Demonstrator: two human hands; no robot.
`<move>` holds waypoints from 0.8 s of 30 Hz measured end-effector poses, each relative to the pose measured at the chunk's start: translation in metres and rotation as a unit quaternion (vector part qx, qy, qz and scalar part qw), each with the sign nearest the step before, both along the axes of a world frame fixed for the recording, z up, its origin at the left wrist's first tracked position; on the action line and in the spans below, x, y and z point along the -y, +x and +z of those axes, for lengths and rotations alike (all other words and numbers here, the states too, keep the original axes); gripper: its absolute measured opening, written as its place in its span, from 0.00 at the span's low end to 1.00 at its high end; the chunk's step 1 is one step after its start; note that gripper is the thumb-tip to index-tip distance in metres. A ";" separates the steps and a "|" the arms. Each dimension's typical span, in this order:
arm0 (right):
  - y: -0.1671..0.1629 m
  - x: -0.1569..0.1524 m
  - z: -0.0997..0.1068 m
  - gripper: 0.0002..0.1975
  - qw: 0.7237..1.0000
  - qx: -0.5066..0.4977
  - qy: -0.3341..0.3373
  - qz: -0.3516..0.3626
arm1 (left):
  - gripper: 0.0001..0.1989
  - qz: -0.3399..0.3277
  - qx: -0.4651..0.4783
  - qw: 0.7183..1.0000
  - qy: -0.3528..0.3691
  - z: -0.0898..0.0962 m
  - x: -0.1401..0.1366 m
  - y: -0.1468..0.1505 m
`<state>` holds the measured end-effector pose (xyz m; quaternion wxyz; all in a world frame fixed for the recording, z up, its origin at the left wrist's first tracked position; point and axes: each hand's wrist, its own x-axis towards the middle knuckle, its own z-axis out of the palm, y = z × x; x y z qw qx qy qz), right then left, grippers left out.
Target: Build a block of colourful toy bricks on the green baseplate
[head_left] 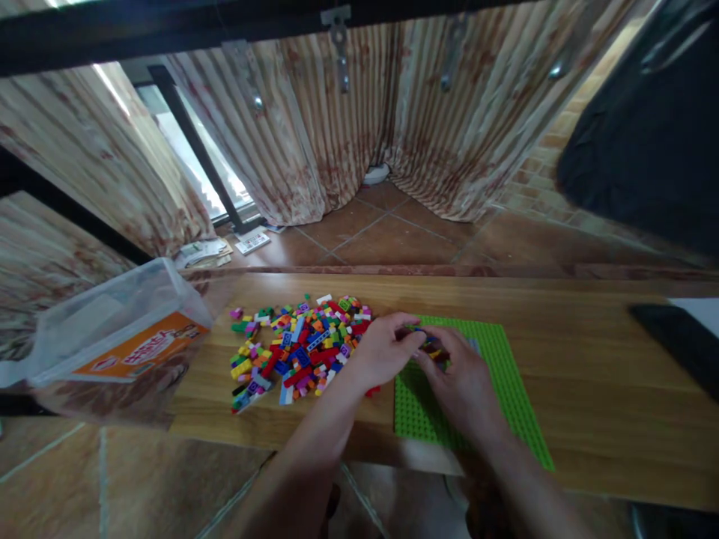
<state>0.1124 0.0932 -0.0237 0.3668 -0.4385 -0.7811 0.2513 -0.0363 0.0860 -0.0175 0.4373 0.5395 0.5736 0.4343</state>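
Note:
Over the upper left part of a green studded baseplate (pixel 520 404), my two hands meet with their fingers bent. My left hand (pixel 385 350) comes in from the pile side, its thumb and fingers closed at a small, mostly hidden piece. My right hand (pixel 465 378) curls round a few joined building bricks (pixel 435 346), which show red, yellow and dark blue between the fingers. Whether these bricks touch the baseplate is hidden. Left of my hands lies a loose pile of building bricks (pixel 303 348) in many colours, some close to my left wrist.
The wooden table (pixel 589 374) runs across the view. At its left end stands a clear plastic box (pixel 120 322) with an orange label. A dark flat object (pixel 674 344) lies at the right. Beyond are striped curtains (pixel 314 127) and a tiled floor (pixel 387 224).

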 end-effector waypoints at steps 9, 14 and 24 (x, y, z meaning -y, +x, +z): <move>-0.016 0.007 -0.004 0.18 0.998 0.038 -0.042 0.011 | 0.15 0.067 -0.097 0.993 -0.009 0.008 0.006 -0.014; -0.027 0.011 -0.008 0.21 0.997 0.067 -0.035 0.027 | 0.15 0.109 -0.142 0.984 -0.018 0.016 0.011 -0.026; -0.042 0.016 -0.027 0.19 0.987 0.135 0.024 0.083 | 0.15 0.286 -0.194 0.938 0.009 0.027 0.020 -0.092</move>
